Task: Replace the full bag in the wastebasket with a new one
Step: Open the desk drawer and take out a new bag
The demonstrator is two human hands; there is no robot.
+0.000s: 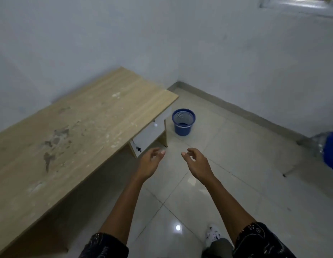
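Nearest, a white shoe (pixel 213 235) stands on the pale tiled floor (pixel 236 146). Farther out, both bare hands hover over the tiles: the left hand (pixel 150 163) and right hand (pixel 198 162) are empty, fingers loosely spread and curled. Left of them stretches a worn wooden worktop (pixel 78 131). Beyond, near the far wall, the blue wastebasket (pixel 183 121) stands upright just beside the worktop's far end.
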